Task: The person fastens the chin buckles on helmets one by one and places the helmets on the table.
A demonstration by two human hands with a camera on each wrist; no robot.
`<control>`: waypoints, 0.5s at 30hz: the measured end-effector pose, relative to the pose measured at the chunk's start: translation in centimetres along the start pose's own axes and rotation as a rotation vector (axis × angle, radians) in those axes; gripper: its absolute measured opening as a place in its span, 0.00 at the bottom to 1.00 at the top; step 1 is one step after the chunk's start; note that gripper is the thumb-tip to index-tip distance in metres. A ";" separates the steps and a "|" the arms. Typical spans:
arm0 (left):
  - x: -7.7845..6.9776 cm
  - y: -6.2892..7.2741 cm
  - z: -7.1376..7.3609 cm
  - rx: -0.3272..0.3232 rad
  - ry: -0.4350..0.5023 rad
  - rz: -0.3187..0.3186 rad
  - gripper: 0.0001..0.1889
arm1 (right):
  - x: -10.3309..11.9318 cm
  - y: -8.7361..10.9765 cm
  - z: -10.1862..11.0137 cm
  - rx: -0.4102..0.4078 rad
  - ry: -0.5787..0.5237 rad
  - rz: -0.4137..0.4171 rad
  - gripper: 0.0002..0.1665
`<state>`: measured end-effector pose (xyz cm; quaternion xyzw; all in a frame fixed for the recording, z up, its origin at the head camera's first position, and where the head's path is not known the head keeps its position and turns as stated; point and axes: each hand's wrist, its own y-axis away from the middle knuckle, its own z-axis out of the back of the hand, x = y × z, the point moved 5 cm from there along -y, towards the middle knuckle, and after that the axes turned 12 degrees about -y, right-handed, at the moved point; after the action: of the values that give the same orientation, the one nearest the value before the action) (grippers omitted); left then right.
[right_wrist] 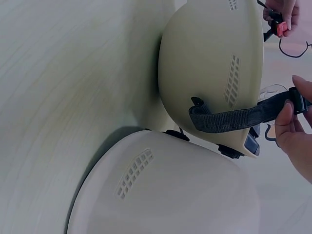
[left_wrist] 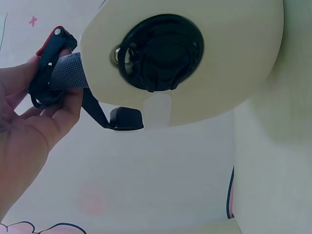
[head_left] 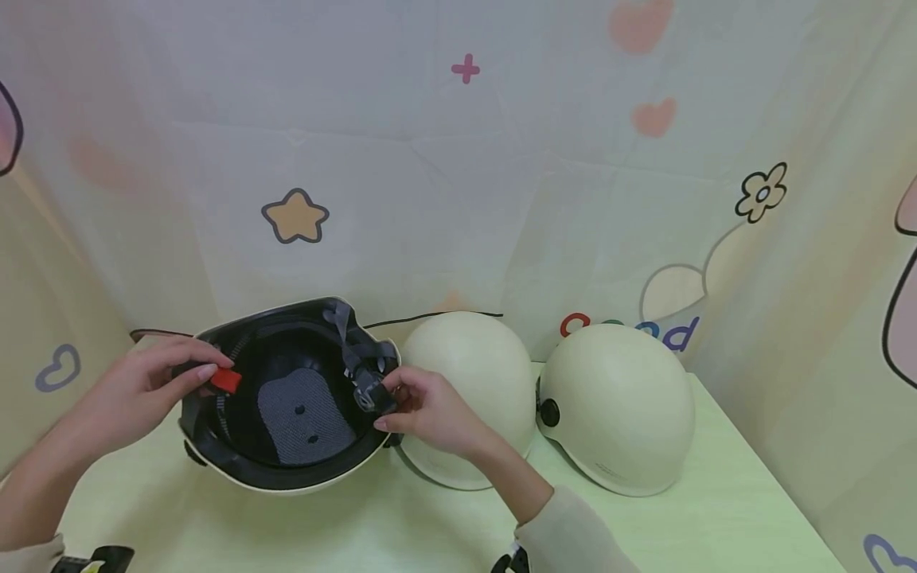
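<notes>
A cream helmet [head_left: 286,481] lies upside down, its black lining and grey mesh pad [head_left: 304,418] facing up. At its left side my left hand [head_left: 143,394] pinches a black chin-strap buckle with a red tab [head_left: 226,380]; the left wrist view shows this buckle [left_wrist: 46,73] between fingers and thumb, on a grey strap [left_wrist: 69,71]. My right hand [head_left: 437,410], at the helmet's right side, holds the black buckle end [head_left: 368,394] of the other strap. In the right wrist view, that strap [right_wrist: 234,119] runs across the outside of the shell to my fingers. The two buckle ends are apart.
Two more cream helmets [head_left: 466,390] [head_left: 623,414] stand dome-up to the right, the nearer one close beside the overturned helmet. All rest on a pale green table [head_left: 731,477]. A printed curtain [head_left: 430,183] hangs behind and at both sides.
</notes>
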<state>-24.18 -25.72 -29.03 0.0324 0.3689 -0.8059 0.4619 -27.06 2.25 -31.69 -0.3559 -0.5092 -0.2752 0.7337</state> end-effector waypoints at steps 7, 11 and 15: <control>-0.8 0.3 -0.2 0.000 -0.027 0.061 0.07 | 0.6 0.0 0.1 -0.025 -0.007 0.016 0.16; -1.1 0.5 -0.6 0.035 0.005 0.081 0.12 | 0.9 0.0 0.3 -0.031 0.009 0.038 0.16; -1.2 0.5 -0.7 0.073 0.042 0.114 0.15 | 1.4 -0.2 0.2 -0.022 0.051 0.068 0.16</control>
<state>-23.30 -24.55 -29.36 0.0871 0.3462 -0.7905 0.4977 -26.88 2.25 -30.29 -0.3742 -0.4749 -0.2646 0.7513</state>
